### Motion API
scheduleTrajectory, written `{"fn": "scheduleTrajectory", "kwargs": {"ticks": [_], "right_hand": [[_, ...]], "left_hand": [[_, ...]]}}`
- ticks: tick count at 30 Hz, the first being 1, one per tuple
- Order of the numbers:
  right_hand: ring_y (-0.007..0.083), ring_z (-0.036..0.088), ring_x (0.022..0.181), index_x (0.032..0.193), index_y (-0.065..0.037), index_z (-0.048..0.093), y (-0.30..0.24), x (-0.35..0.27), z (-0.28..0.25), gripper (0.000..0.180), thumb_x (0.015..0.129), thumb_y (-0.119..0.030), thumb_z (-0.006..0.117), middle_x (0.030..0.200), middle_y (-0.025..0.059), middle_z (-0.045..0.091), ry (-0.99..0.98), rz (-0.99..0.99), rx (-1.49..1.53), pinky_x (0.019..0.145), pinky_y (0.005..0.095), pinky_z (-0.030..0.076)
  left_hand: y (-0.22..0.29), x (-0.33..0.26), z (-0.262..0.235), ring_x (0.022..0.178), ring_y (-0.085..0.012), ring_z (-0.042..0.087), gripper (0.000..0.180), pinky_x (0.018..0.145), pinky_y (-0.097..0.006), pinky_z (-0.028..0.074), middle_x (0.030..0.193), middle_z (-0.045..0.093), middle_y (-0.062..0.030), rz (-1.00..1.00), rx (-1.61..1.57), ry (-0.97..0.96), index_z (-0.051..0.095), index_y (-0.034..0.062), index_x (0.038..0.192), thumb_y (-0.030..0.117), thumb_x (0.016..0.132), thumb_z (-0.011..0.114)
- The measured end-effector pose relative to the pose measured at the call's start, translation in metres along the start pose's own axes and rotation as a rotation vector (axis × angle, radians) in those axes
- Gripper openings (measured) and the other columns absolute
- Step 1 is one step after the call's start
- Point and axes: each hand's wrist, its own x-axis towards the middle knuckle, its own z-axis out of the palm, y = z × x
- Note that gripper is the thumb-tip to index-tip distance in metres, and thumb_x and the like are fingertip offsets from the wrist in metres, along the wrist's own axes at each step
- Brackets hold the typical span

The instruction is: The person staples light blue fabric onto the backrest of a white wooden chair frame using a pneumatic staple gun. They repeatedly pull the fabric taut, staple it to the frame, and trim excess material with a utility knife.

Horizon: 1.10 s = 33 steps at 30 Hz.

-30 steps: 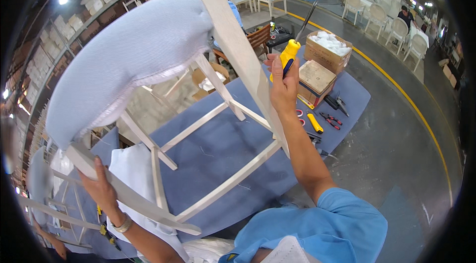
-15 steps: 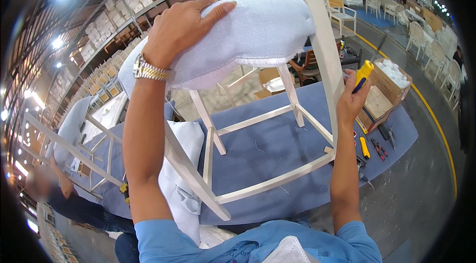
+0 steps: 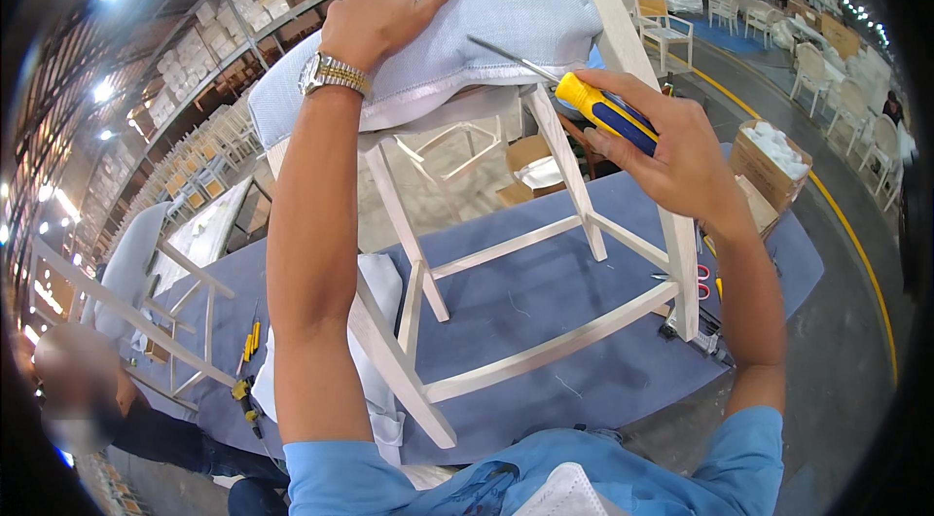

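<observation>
A white wooden chair point(image 3: 545, 234) stands on a blue padded workbench point(image 3: 516, 312), its light blue cushioned seat point(image 3: 486, 30) near my face. My left hand point(image 3: 375, 20), with a metal watch on the wrist, presses flat on top of the seat cushion. My right hand point(image 3: 671, 151) grips a screwdriver point(image 3: 593, 103) with a yellow and blue handle. Its thin metal shaft points left, and the tip touches the edge of the seat fabric where it meets the frame.
A second chair point(image 3: 146, 273) lies at the left, with another person point(image 3: 88, 399) beside it. Cardboard boxes point(image 3: 769, 166), scissors point(image 3: 696, 273) and small tools lie on the bench's right end. A white cloth point(image 3: 379, 292) hangs by the chair leg. Rows of chairs fill the hall behind.
My left hand rose from the low chair rail to the top of the seat cushion. My right hand brought the screwdriver in from the right until its tip met the seat edge.
</observation>
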Motion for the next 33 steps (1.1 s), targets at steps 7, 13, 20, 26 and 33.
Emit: {"fn": "scheduleTrajectory", "kwargs": {"ticks": [7, 13, 20, 26, 33], "right_hand": [[0.0399, 0.069, 0.090, 0.127, -0.012, 0.069, 0.012, 0.032, 0.012, 0.039, 0.091, -0.026, 0.071, 0.103, 0.0179, 0.074, -0.174, -0.005, -0.257, 0.084, 0.0441, 0.053], [0.0391, 0.068, 0.095, 0.125, -0.012, 0.071, 0.007, 0.042, 0.006, 0.035, 0.092, -0.025, 0.070, 0.104, 0.0176, 0.074, -0.141, -0.069, -0.351, 0.086, 0.0438, 0.052], [0.0369, 0.068, 0.090, 0.121, -0.013, 0.073, -0.010, 0.042, -0.006, 0.031, 0.091, -0.022, 0.069, 0.105, 0.0137, 0.074, -0.101, -0.195, -0.569, 0.081, 0.0452, 0.052], [0.0308, 0.068, 0.092, 0.131, -0.018, 0.068, -0.029, 0.039, -0.019, 0.038, 0.093, -0.018, 0.066, 0.105, 0.0114, 0.070, -0.160, -0.238, -0.764, 0.084, 0.0417, 0.052], [0.0295, 0.068, 0.081, 0.121, -0.017, 0.071, -0.069, 0.035, -0.001, 0.028, 0.093, -0.019, 0.067, 0.086, 0.0113, 0.065, -0.197, -0.174, -0.838, 0.074, 0.0441, 0.051]], "left_hand": [[-0.014, 0.010, 0.017, 0.120, -0.0366, 0.065, 0.071, 0.103, -0.053, 0.048, 0.128, 0.069, -0.0172, 0.037, 0.012, -0.047, 0.062, 0.0281, 0.142, 0.076, 0.093, 0.043], [-0.010, -0.011, 0.005, 0.095, -0.0378, 0.071, 0.072, 0.088, -0.048, 0.054, 0.098, 0.075, -0.0224, 0.144, 0.040, 0.177, 0.074, 0.0020, 0.105, 0.067, 0.098, 0.043], [-0.016, -0.030, -0.005, 0.111, -0.0363, 0.066, 0.095, 0.093, -0.047, 0.052, 0.123, 0.068, -0.0244, 0.423, 0.027, 0.158, 0.053, 0.0013, 0.143, 0.075, 0.084, 0.060], [-0.002, -0.055, -0.006, 0.131, -0.0406, 0.050, 0.100, 0.109, -0.054, 0.039, 0.142, 0.051, -0.0256, 0.396, 0.108, 0.152, 0.041, 0.0047, 0.152, 0.059, 0.076, 0.076], [0.009, -0.065, -0.012, 0.131, -0.0420, 0.050, 0.098, 0.110, -0.057, 0.037, 0.141, 0.051, -0.0265, 0.367, 0.164, 0.180, 0.040, 0.0052, 0.153, 0.056, 0.077, 0.074]]}}
